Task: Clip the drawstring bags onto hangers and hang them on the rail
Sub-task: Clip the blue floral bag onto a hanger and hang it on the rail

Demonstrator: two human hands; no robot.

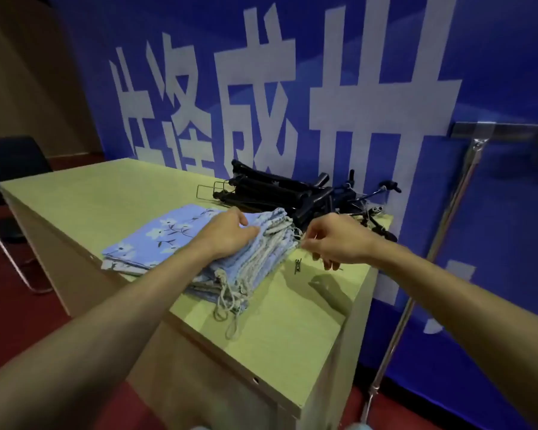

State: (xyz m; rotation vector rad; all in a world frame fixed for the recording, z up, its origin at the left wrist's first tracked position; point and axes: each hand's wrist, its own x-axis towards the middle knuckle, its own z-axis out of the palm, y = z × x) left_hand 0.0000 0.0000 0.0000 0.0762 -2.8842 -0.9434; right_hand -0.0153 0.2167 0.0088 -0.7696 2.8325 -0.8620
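A stack of blue flowered drawstring bags (168, 237) lies on the pale wooden table (106, 193). My left hand (227, 234) rests flat on top of the stack, fingers curled over the gathered top edge of the uppermost bag. My right hand (333, 240) pinches the white drawstring (297, 234) at the right corner of the stack. A heap of black clip hangers (292, 190) lies just behind the bags. The metal rail (503, 131) runs at the right, on a slanted metal post (438, 243).
A small loose metal clip (298, 265) lies on the table under my right hand. White cords (230, 308) trail from the stack toward the table's near edge. A blue banner with white characters (261, 88) stands behind. A dark chair (10, 169) is at far left.
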